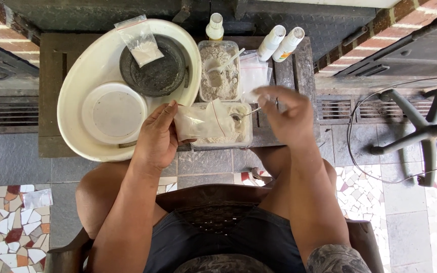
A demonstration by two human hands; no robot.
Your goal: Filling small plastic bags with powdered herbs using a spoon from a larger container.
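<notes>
Clear plastic bag (198,121), limp and light, sat over the powder tub (222,126) on the wooden surface (51,65); left hand (157,139) fingers pinched its edge, the best hold. Right hand (289,115) fingers gripped a spoon (239,118).

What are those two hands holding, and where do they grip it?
The left hand pinches a small clear plastic bag by its left edge. The right hand holds a metal spoon by its handle end, bowl over the powder tub.
</notes>
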